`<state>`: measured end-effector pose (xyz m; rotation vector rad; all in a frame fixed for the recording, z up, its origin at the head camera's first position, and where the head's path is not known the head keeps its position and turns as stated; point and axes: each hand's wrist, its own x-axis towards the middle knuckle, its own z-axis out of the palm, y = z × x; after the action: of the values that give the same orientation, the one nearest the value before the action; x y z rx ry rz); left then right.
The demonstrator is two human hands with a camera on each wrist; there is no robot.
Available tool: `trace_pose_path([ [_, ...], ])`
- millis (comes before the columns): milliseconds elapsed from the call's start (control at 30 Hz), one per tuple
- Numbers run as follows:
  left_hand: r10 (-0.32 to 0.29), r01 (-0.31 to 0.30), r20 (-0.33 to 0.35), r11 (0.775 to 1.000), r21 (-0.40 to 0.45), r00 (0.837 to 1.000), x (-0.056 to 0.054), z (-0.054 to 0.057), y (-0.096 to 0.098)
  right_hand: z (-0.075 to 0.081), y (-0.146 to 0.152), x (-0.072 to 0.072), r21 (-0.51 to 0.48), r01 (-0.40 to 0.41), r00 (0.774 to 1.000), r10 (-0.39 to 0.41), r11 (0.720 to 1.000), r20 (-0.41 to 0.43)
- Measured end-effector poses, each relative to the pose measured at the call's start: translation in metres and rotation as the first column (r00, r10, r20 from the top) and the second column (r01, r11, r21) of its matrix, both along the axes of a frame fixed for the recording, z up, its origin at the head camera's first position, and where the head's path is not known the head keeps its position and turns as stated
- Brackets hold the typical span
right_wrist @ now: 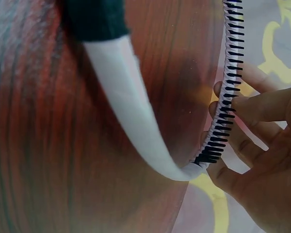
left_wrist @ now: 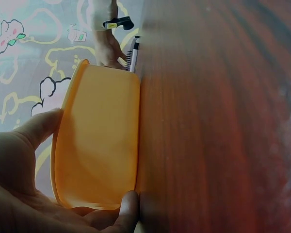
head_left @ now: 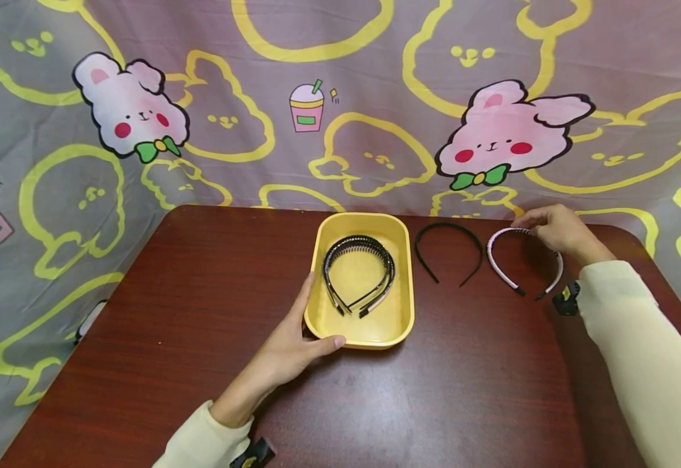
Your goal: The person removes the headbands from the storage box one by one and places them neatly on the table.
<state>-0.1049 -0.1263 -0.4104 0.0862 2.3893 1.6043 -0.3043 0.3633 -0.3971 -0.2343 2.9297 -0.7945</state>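
Observation:
A yellow plastic tray (head_left: 406, 305) stands on the table, and my left hand (head_left: 284, 351) grips its near left corner, thumb on the near side and fingers along the left wall. Inside the tray lie several dark headbands (head_left: 391, 268), nested together. At the right, my right hand (head_left: 558, 231) pinches the top of a white headband (head_left: 499, 270) between thumb and fingers. In the right wrist view this headband (right_wrist: 128, 109) shows black comb teeth along its inner side and a dark tip. A thin black headband (head_left: 448, 225) lies between it and the tray.
The dark red-brown wooden table (head_left: 211, 279) ends at the back against a cartoon-printed curtain (head_left: 375, 78), which also hangs at both sides. Black wrist devices (head_left: 566, 299) are worn at both cuffs.

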Motion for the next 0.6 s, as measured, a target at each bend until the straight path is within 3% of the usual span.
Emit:
trace_pose_path([
  [600,-0.003,0.003,-0.001,1.000,0.004,1.000,0.000,-0.001,0.000,-0.011,-0.001,0.001,-0.045,0.034,0.999,-0.035,0.998,-0.021],
])
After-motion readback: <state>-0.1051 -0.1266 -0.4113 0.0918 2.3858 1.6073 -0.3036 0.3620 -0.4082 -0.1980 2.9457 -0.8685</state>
